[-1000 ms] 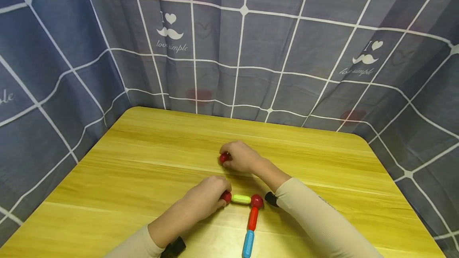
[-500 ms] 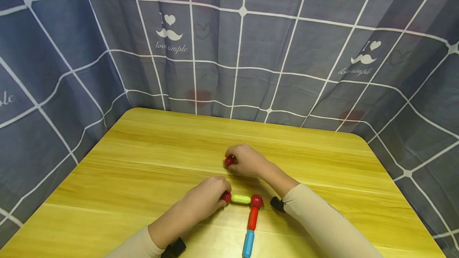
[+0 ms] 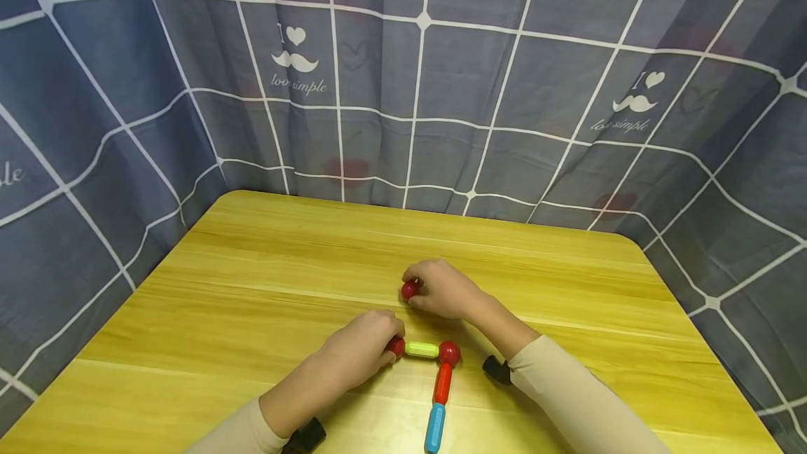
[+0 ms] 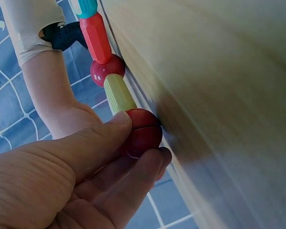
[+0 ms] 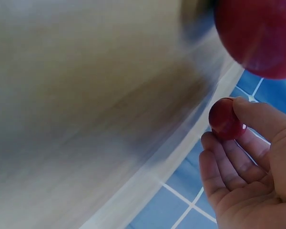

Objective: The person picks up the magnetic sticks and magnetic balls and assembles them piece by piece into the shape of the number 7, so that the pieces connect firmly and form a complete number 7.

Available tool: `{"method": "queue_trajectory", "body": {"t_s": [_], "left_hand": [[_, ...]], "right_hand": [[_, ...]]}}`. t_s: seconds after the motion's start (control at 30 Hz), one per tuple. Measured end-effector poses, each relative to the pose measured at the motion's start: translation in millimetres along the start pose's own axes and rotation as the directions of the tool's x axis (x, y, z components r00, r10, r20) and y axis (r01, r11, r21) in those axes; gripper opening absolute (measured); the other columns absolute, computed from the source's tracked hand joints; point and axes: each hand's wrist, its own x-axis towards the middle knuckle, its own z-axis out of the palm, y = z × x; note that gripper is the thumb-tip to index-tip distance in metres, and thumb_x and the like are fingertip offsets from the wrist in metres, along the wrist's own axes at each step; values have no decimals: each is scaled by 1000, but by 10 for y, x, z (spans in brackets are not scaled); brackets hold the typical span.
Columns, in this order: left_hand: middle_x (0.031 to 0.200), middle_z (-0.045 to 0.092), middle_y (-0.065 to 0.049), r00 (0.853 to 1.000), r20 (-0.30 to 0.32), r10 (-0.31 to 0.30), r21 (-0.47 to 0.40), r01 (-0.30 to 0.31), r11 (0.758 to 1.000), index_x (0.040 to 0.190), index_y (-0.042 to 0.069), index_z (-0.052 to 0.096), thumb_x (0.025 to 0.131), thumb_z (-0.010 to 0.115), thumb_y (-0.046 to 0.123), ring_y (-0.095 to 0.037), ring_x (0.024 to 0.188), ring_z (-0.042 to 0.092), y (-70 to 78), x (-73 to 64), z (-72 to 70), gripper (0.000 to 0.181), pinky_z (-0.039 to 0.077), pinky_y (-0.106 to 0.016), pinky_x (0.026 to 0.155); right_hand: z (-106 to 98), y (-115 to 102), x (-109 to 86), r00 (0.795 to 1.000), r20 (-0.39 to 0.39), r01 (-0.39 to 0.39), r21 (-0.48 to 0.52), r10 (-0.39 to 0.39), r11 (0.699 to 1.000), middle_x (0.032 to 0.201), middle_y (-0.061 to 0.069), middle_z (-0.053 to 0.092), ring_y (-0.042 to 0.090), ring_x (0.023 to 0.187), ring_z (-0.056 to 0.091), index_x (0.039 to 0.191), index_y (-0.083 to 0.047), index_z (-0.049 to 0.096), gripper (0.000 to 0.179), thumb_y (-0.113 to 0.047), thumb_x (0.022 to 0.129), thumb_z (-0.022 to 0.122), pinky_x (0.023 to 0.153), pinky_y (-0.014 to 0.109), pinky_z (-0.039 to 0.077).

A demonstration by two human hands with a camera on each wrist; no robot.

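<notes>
My left hand [image 3: 362,347] pinches a red ball [image 4: 144,133] between thumb and fingers. From that ball a yellow-green ribbed rod [image 3: 422,350] runs to a second red ball [image 3: 449,353], a corner where a red rod [image 3: 443,384] joins. A blue rod [image 3: 435,428] continues from the red one toward the front of the table. Farther back, my right hand [image 3: 445,289] holds a separate red ball [image 5: 225,119] with thumb and fingertips, low over the tabletop. In the right wrist view, the corner ball looms large at the upper right.
A yellow wood-grain table [image 3: 252,251] lies under both hands. A blue-grey curtain [image 3: 378,90] with white grid lines surrounds its back and sides. A black device is strapped at each wrist, one showing below the right sleeve [image 3: 497,370].
My right hand has moved a little right and toward me, carrying its red ball along. The left hand and the joined rods stay put.
</notes>
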Motion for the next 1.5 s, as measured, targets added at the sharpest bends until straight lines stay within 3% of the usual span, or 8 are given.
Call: {"method": "queue_trajectory", "body": {"t_s": [0.73, 1.5], "left_hand": [[74, 53, 5, 1000, -1, -1, -7, 1, 1000, 80, 9, 64, 79, 81, 5, -6, 66, 48, 9, 2, 7, 17, 43, -20, 57], [75, 56, 4, 1000, -1, 0, -32, 0, 999, 81, 7, 65, 78, 81, 4, -7, 67, 50, 1, 5, 5, 16, 45, -21, 59]], "right_hand": [[-104, -119, -370, 1000, -14, -27, 43, 28, 999, 95, -5, 68, 10, 90, 63, 107, -8, 69, 27, -12, 81, 77, 79, 27, 52], [-123, -492, -793, 998, 35, 44, 114, -48, 993, 99, -8, 64, 5, 90, 58, 108, -11, 67, 25, -14, 85, 77, 77, 19, 49]]}}
